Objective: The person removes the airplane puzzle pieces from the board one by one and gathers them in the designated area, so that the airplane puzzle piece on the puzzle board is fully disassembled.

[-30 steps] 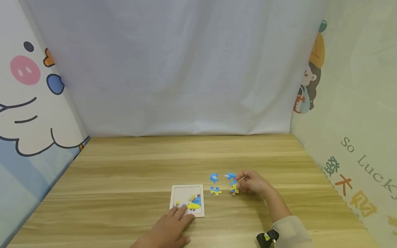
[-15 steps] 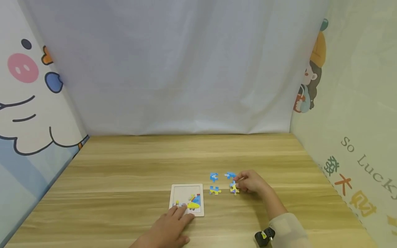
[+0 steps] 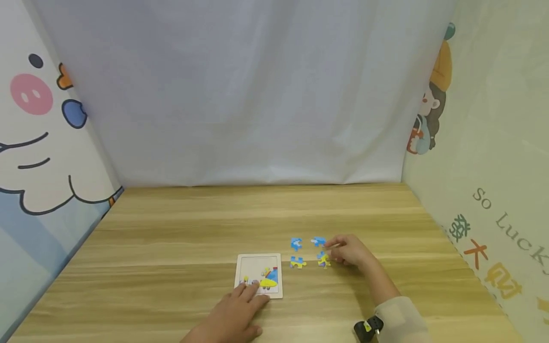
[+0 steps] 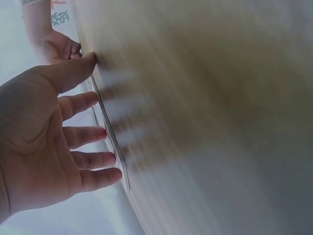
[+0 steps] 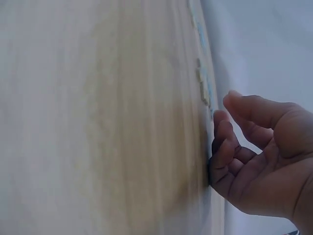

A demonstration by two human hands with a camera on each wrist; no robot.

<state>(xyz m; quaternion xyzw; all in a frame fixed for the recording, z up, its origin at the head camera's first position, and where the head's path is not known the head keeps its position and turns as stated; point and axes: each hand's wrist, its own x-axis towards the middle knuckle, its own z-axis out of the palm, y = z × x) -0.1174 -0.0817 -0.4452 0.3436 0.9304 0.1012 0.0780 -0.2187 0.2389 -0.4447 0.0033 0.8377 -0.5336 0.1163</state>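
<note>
- Clearly, the bare left hand [image 3: 233, 312] lies with fingers straight and spread, gripping nothing, on the near edge of the shallow off-white puzzle tray [image 3: 250, 266]; uneven pressure might slide the tray along the wood-grain counter [image 3: 171, 238].
- Inside the tray sit colourful blue-and-yellow pieces [image 3: 269, 283], which a fingertip could dislodge.
- Just right lie a blue-and-white jigsaw piece [image 3: 296, 242] and, nearer, a yellow-and-blue jigsaw piece [image 3: 297, 262].
- Farther right are a second blue-and-white piece [image 3: 318, 241] and a second yellow-and-blue piece [image 3: 323, 259].
- Beside them, the bare right hand [image 3: 348, 251] is loosely curled; whether it pinches anything, I cannot tell. Thin flat edges could slip, or its index finger knock the farther piece.
</note>
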